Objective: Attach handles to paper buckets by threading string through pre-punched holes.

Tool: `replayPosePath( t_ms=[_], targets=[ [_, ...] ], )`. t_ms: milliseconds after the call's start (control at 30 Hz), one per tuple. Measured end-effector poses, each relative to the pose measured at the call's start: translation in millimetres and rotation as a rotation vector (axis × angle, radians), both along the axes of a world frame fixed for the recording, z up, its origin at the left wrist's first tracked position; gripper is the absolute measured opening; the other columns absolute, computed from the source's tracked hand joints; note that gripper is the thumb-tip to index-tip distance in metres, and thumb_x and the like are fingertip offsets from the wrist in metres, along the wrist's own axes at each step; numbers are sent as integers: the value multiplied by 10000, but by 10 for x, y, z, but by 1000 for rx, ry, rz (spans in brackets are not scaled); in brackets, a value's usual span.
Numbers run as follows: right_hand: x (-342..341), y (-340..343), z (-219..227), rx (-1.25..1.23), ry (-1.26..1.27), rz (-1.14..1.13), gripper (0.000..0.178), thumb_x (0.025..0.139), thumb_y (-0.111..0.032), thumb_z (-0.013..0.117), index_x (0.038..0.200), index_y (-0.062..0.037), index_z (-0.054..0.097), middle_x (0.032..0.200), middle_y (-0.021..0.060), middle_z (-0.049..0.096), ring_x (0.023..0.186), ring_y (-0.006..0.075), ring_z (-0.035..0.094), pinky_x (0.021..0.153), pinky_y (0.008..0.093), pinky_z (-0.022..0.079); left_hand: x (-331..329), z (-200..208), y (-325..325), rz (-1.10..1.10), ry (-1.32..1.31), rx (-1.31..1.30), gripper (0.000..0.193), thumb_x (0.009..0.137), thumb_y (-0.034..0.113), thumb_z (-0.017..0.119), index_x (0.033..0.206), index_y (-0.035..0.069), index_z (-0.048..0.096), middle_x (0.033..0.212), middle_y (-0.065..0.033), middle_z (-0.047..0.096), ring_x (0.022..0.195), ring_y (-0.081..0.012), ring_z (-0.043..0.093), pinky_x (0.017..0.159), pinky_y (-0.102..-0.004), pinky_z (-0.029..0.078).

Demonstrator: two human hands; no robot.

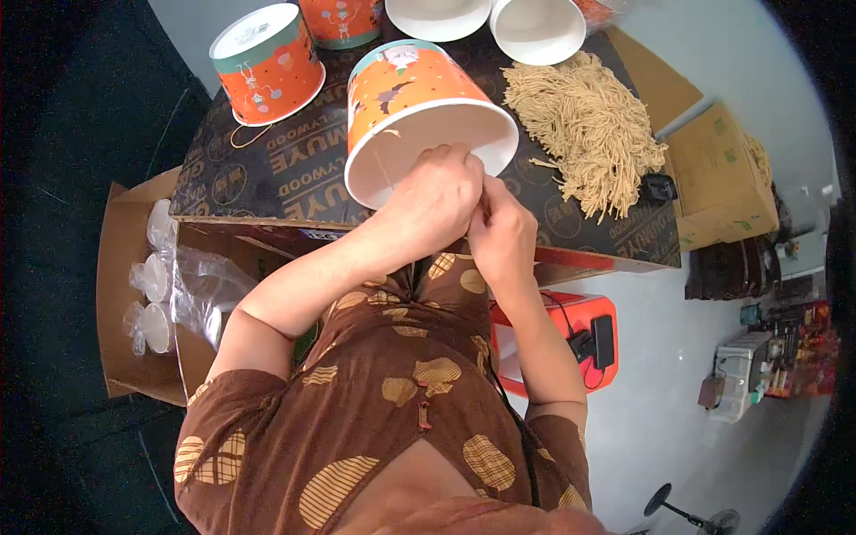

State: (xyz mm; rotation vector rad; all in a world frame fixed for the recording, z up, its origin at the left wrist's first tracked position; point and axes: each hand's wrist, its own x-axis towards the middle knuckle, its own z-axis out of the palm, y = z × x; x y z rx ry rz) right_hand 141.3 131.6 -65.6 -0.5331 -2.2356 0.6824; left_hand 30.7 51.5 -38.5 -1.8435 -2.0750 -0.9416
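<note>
An orange paper bucket [415,85] with a green band and printed figures lies tipped on its side on the table, its white mouth facing me. My left hand [437,192] is closed at the lower edge of that mouth, its back hiding part of the inside. Against it, my right hand [502,227] is closed too, fingers pinched together. What they pinch is hidden between them. A thin pale tan strand [382,165] shows inside the bucket near my left hand. To the right lies a heap of tan cords [593,134].
An upside-down orange bucket [272,76] stands left with a cord loop under it. White bowls [538,31] sit at the back. Below left, a cardboard box [125,294] holds plastic-wrapped white cups. An orange stool [606,343] with a black device stands below right. Another carton [722,178] is beyond the table.
</note>
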Motion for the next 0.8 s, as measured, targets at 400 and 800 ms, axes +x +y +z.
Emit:
replayPosePath(
  t_ms=[400, 800],
  targets=[
    [-58, 72, -67, -53, -17, -49, 95, 851, -147, 621, 796, -72, 642, 681, 169, 629, 647, 366, 631, 581, 440, 494, 243, -53, -579, -8, -157, 473, 308, 730, -147, 540, 1023, -50, 550, 974, -204, 576, 866, -352, 591, 754, -399, 497],
    [-83, 113, -84, -73, -75, -88, 103, 832, -142, 634, 791, -67, 692, 672, 194, 630, 658, 376, 644, 597, 440, 508, 27, -300, -190, 13, -761, 213, 462, 892, -138, 317, 1350, -82, 341, 1310, -209, 453, 1172, -277, 533, 968, -369, 473]
  ],
)
